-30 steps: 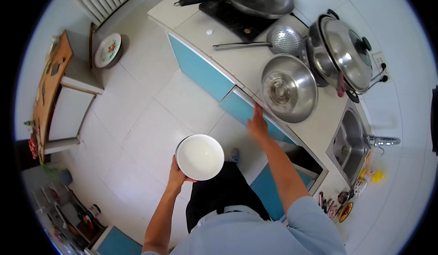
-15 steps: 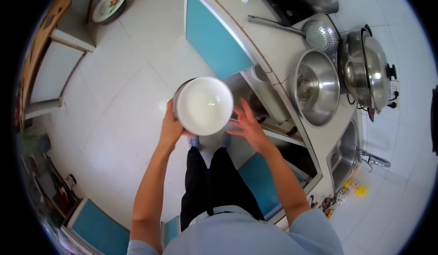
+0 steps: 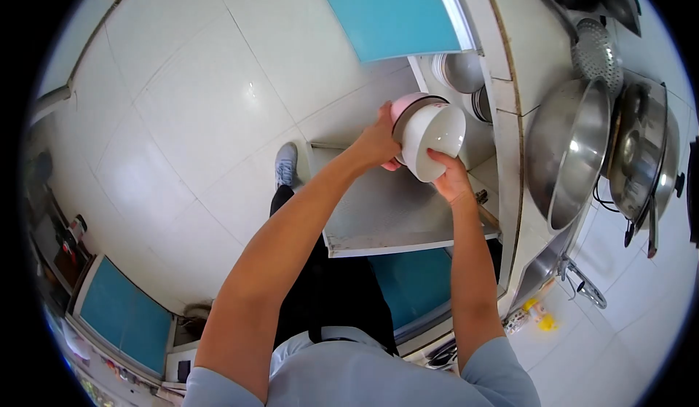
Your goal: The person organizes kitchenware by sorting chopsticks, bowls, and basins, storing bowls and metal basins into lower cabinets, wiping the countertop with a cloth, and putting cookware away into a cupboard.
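Note:
In front of the open cabinet I hold bowls tilted on their side. My left hand is closed around a pink bowl with a dark rim. Against its mouth sits a white bowl, partly nested in it, with small red marks near the rim. My right hand grips the white bowl's lower edge, thumb inside and fingers behind. Just beyond the bowls, a metal bowl and several stacked plates stand inside the cabinet.
A blue cabinet door stands open ahead. Below my hands, a grey metal panel juts out of the cabinet. On the counter at right are a large steel basin, a perforated skimmer and a lidded pot. The faucet is nearer me.
Both hands have moved right and forward to the cabinet with the bowls, which now tilt sideways. My right hand, previously open beside them, has closed on the white bowl. The view has shifted.

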Motion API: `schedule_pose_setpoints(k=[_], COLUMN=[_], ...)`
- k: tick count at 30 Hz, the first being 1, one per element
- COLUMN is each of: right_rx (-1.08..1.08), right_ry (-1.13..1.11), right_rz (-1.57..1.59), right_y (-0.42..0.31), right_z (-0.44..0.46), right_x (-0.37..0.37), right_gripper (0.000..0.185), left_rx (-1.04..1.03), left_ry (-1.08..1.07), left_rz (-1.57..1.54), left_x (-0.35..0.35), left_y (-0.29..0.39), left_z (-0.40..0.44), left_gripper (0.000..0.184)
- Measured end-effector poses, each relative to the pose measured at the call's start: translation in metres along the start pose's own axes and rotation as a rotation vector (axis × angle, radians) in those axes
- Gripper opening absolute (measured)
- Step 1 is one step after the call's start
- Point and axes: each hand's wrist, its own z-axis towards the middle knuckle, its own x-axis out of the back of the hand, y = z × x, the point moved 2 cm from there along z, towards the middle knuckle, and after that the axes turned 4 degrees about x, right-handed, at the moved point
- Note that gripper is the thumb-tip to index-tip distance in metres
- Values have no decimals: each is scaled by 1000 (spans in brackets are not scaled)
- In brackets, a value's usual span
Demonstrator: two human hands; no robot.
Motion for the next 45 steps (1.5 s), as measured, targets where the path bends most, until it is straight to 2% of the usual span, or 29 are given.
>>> schedule_pose_setpoints(k=[2, 3, 6, 8, 11, 13, 14, 16, 18, 20, 23, 25, 27, 30, 32, 34, 36, 38, 39, 40, 41, 42, 43, 45], right_rx=[-7, 3, -2, -24, 5, 19, 66, 117, 143, 221, 383, 399, 371, 441, 439, 456, 402, 405, 434, 380, 359, 282, 287, 286], right_ry=[-4, 13, 42, 96, 111, 124, 175, 216, 76, 5, 162, 240, 353, 396, 412, 581, 568, 453, 319, 380, 452, 295, 232, -33], right_rz=[-28, -32, -40, -24, 6, 30, 99, 171, 515, 468, 448, 413, 338, 244, 249, 155, 226, 299, 352, 370, 368, 464, 328, 67], right_y=[-1, -2, -5, -8, -4, -7, -12, -21, -30, -44, -59, -64, -67, -67, -69, -66, -67, -61, -53, -47, -38, -21, -23, -26], right_z=[4, 6, 14, 18, 33, 37, 36, 46, 67, 88, 113, 128, 151, 169, 172, 164, 150, 147, 149, 141, 125, 124, 85, -5], right_x=[19, 28, 46, 57, 79, 80, 73, 69, 73, 64, 47, 44, 49, 51, 42, 36, 28, 36, 44, 41, 31, 41, 12, -33], right_gripper=[43, 43, 42, 30, 30, 29, 31, 32, 35, 38, 33, 32, 28, 24, 21, 23, 29, 37, 43, 46, 44, 37, 30, 32], left_rx=[121, 95, 63, 86, 41, -24, -25, -226, -175, -302, -149, -129, -87, -58, -28, 100, 50, 68, 76, 64, 66, 67, 49, -12], left_ry=[-125, -168, -215, -245, -249, -116, -116, -63, -55, 65, 138, 175, 273, 335, 275, 222, 236, 254, 259, 256, 245, 225, 209, 217], left_rz=[48, 66, 185, 197, 175, 111, 112, 302, 391, 473, 440, 432, 273, 145, 51, -150, -53, -186, -252, -244, -393, -540, -525, -644], left_x=[-11, -15, -28, -34, -42, -41, -38, -23, -2, 15, 31, 34, 33, 25, 21, 12, 11, 6, 3, -1, -5, -9, -13, -17], left_y=[-3, -2, -5, -9, -9, -16, -25, -42, -34, -51, -49, -64, -84, -89, -85, -78, -83, -86, -87, -86, -84, -83, -81, -78], left_z=[10, 14, 29, 39, 51, 52, 49, 35, -8, -35, -83, -103, -114, -125, -126, -130, -128, -129, -130, -132, -132, -132, -133, -130], left_gripper=[82, 89, 93, 95, 94, 85, 85, 73, 59, 53, 44, 41, 35, 33, 34, 45, 50, 49, 49, 49, 50, 51, 51, 53])
